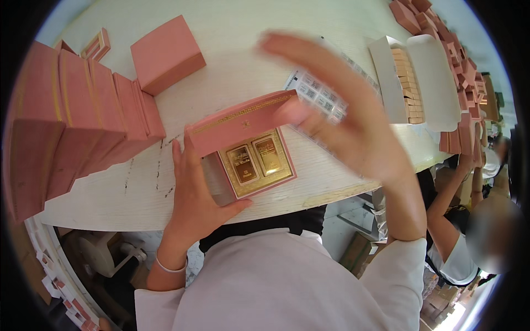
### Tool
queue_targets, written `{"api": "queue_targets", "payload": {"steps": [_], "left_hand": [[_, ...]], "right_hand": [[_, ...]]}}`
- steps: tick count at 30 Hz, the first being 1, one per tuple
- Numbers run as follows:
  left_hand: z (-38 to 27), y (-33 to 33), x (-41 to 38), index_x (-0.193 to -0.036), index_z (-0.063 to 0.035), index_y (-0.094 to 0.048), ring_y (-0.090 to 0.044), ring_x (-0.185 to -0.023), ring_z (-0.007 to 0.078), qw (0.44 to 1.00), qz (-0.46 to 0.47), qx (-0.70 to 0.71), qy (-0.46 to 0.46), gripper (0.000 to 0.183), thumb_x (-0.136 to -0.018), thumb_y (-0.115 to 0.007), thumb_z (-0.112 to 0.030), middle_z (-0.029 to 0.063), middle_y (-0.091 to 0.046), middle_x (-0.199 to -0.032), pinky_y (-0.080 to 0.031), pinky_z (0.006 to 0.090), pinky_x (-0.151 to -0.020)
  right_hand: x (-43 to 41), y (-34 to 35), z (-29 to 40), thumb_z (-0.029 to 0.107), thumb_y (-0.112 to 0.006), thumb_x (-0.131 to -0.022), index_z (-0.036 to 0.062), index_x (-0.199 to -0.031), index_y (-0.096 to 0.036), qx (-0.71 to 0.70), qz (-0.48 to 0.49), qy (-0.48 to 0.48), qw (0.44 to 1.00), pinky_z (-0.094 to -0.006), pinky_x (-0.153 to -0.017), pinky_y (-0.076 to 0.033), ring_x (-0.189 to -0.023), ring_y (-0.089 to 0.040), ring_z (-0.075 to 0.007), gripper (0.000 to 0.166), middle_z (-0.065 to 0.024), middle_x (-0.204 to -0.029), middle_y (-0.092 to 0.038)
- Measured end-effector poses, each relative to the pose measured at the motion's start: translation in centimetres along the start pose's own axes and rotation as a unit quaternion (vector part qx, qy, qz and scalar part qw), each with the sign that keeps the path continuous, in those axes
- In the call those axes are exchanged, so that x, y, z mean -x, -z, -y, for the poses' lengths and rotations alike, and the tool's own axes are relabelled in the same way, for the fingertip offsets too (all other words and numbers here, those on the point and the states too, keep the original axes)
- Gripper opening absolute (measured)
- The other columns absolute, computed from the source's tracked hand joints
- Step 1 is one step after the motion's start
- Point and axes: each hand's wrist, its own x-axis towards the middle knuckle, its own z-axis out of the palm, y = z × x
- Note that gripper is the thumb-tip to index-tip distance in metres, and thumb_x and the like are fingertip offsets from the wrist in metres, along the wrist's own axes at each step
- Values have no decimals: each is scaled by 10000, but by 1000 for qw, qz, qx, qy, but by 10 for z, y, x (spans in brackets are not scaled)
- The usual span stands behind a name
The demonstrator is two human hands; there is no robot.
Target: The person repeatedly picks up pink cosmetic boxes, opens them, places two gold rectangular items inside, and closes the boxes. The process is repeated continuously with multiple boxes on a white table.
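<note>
A pink cardboard gift box (258, 165) stands with its flap lid (244, 120) raised. Inside, two gold-coloured bars (268, 155) sit side by side in a gold insert. My left hand (192, 194) is at the box's left side, fingers at the lid's left end and thumb near the front edge. Blurred by motion, my right hand (352, 128) is over the lid's right end, its thumb or a finger at the corner; whether it grips the lid cannot be told. Beneath that hand lie sheets of printed stickers (316, 93).
Stacked pink boxes (91, 111) fill the left side, beside a closed pink box (167, 53) and a small frame (97, 44). An open white carton (385, 78) holds small tan pieces. More pink boxes (459, 74) are piled at the right, where another person (451, 244) works.
</note>
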Motion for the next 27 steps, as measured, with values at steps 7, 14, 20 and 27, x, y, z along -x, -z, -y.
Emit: {"api": "queue_targets", "payload": {"steps": [7,14,20,27], "left_hand": [[-5,3,-8,-1421,-1,-90,-231,-1327,371,998,-6,33,-44,1212,-547,-842,-376,205,-214,-1434,-71,585,-1079],[-11,18,-3,-1423,-80,-212,-196,-1334,404,994,40,-47,-95,1186,-506,-815,-530,196,-204,-1441,-76,595,-1071],[-5,47,10,-1189,-37,-511,-454,-1136,377,986,-38,41,-159,770,-612,-778,-472,191,-500,-1203,-351,494,-951],[10,56,49,-850,-35,-625,-588,-708,259,907,-320,110,-251,254,-757,-676,-266,101,-626,-772,-482,378,-667]], "right_hand": [[60,-25,25,417,-547,-856,-17,-1184,-552,122,111,102,981,-459,-999,-362,-1183,-482,-349,544,-155,-1282,-513],[104,-48,20,326,-723,-689,143,-1247,-543,125,53,5,991,-564,-1016,-286,-1290,-329,-414,614,-236,-1383,-354],[61,-33,26,322,-792,-588,212,-1350,-419,177,208,15,962,-590,-1001,-277,-1332,-240,-410,856,-251,-1440,-230],[26,-44,3,156,-815,-535,123,-1269,-448,92,202,41,974,-440,-920,-416,-1174,-402,-410,822,-247,-1279,-367]]}}
